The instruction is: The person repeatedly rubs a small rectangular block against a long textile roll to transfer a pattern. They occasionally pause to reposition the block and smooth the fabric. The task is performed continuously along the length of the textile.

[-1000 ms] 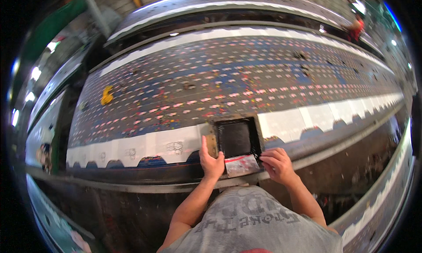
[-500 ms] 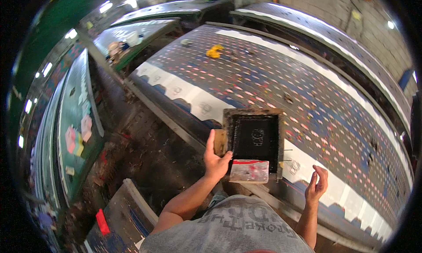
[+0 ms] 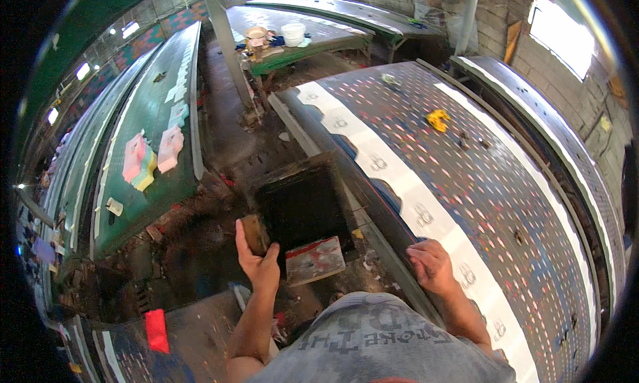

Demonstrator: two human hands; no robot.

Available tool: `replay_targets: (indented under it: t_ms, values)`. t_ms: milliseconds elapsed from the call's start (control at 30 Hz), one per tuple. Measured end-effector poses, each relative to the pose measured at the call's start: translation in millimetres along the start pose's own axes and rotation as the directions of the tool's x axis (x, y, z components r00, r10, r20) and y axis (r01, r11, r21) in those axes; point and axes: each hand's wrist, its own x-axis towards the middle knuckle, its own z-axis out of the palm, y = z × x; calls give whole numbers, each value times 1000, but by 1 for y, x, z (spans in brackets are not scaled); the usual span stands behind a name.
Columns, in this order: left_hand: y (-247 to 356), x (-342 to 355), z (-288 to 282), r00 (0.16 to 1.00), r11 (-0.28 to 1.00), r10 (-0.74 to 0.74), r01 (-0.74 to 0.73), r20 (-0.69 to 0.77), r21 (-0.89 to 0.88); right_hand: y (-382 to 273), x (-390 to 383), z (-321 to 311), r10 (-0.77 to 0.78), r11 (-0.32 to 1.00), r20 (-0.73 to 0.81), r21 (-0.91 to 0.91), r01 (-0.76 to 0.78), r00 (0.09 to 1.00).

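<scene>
My left hand [image 3: 261,266] grips the wooden side handle of a dark screen-printing frame [image 3: 304,245], thumb on the near side. The frame hangs tilted over the aisle, its black mesh toward me. At its near edge rests a pale rectangular block [image 3: 315,260] with a red stripe and smears; how it is attached cannot be seen. My right hand [image 3: 431,263] is curled into a loose fist, nothing visible in it, by the near edge of a white strip [image 3: 399,177]. The strip carries small dark line drawings and runs along the long printing table [image 3: 492,203].
A yellow cloth [image 3: 437,121] lies on the speckled table. Left of the aisle, a long green table [image 3: 126,196] bears pink and yellow cut pieces [image 3: 141,162]. A grey post [image 3: 229,50] and a table with a white bucket [image 3: 293,34] stand farther off. Nearby lies a red piece [image 3: 157,330].
My body and view have turned left. The screen-printing frame has moved off the table's white strip to over the aisle, still in my left hand. My right hand's fingers have curled in.
</scene>
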Motion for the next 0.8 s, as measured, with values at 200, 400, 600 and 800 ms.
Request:
replay_targets:
  t_ms: [200,400,600,800]
  values:
    - [-44,83,-63,982,998,-21,30,-186,47,29,134,109,-258,963,225,141,230,940]
    - [-94,155,-72,951,990,-64,98,-303,100,127,233,174,-115,993,234,56,105,966]
    - [-163,308,-23,943,949,-48,146,-329,280,304,362,214,111,938,-47,-325,-120,993]
    - [-190,487,35,971,961,-63,121,-229,249,401,497,280,498,771,56,-485,-413,865]
